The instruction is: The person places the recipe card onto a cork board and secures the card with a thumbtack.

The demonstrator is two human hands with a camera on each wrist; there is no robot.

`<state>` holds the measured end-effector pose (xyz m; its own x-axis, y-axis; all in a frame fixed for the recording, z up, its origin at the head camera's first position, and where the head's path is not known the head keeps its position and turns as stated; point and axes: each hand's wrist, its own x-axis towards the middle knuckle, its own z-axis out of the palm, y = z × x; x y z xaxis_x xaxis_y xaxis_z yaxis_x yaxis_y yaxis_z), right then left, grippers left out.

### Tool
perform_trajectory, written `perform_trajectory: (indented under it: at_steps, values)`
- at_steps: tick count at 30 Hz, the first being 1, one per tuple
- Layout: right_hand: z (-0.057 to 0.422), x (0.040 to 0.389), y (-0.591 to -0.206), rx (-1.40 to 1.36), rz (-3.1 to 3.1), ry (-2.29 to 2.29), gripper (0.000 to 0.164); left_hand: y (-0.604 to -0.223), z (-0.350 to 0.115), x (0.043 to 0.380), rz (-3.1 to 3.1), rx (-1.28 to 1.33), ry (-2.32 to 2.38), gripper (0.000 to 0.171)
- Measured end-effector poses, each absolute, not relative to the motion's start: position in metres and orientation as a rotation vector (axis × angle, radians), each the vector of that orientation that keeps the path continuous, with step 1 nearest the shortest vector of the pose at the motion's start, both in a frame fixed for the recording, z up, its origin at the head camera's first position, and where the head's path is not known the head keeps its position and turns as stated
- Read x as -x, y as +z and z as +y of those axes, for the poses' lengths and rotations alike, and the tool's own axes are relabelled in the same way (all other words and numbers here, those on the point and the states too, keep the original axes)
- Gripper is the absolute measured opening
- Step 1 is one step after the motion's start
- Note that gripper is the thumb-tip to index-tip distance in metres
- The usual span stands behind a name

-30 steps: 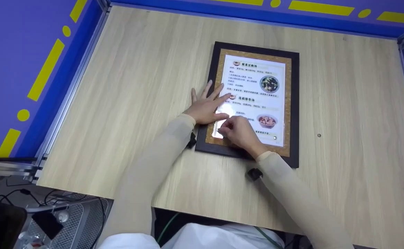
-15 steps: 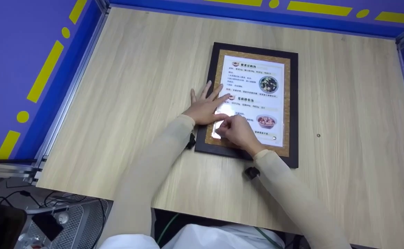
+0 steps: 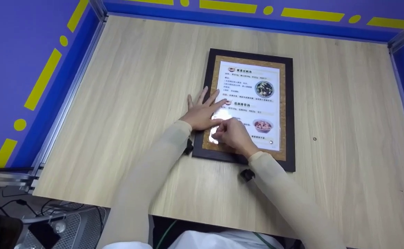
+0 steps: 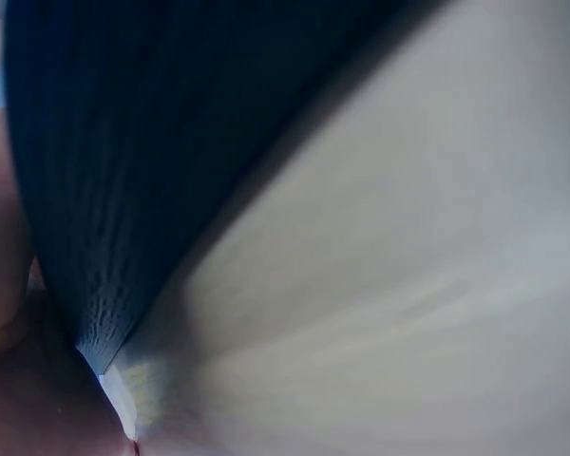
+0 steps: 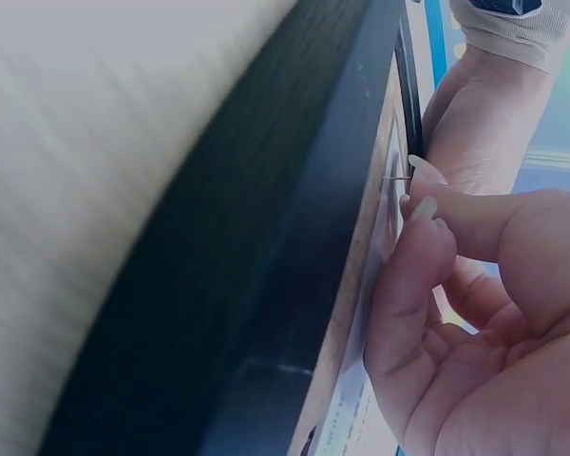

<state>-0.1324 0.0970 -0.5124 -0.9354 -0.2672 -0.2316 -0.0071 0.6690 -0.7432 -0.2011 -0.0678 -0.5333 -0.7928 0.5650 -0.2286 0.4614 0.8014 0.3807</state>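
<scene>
A printed recipe sheet (image 3: 245, 95) with two food photos lies on a cork board with a black frame (image 3: 289, 110). My left hand (image 3: 201, 114), fingers spread, rests flat across the frame's left side and the sheet's edge. Near the sheet's lower left corner, my right hand (image 3: 235, 134) pinches a thumbtack between thumb and finger. Its thin needle (image 5: 396, 178) shows in the right wrist view, pointing at the board; the fingertips hide its head. Another thumbtack (image 3: 271, 142) sits at the sheet's lower right corner. The left wrist view holds mostly the dark frame edge (image 4: 152, 142) and blurred tabletop.
A small round metal tack (image 3: 314, 139) lies on the wooden table (image 3: 136, 86) to the right of the board. Blue and yellow panels (image 3: 222, 15) border the table's back and left. Cables and a wire basket (image 3: 69, 228) are below its front left edge.
The head view has tilted slightly, so everything appears a little lower and further left. Both hands keep nearly the same places on the board.
</scene>
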Motion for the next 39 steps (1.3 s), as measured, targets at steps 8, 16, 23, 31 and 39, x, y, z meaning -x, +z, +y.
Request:
perform_trajectory:
  at_steps: [8,16,23,31,39]
  values:
    - [0.0955,0.1333,-0.5106,0.174,2.55,-1.11,0.018,-0.5355,-0.0664,0.2013,2.663,-0.777,0.429,0.074]
    - [0.0955,0.1359,-0.5119,0.177,2.529,-1.125,0.017,-0.537,-0.0667,0.2025,2.659,-0.775,0.417,0.074]
    - [0.0974,0.1369,-0.5125,0.118,2.518,-1.123,0.023,-0.5356,-0.0666,0.2014,2.657,-0.775,0.43,0.075]
    - [0.0962,0.1375,-0.5101,0.08,2.5,-1.136,0.023,-0.533,-0.0668,0.202,2.655,-0.775,0.43,0.074]
    - [0.096,0.1358,-0.5089,0.068,2.497,-1.149,0.025,-0.5332,-0.0669,0.201,2.66,-0.782,0.423,0.073]
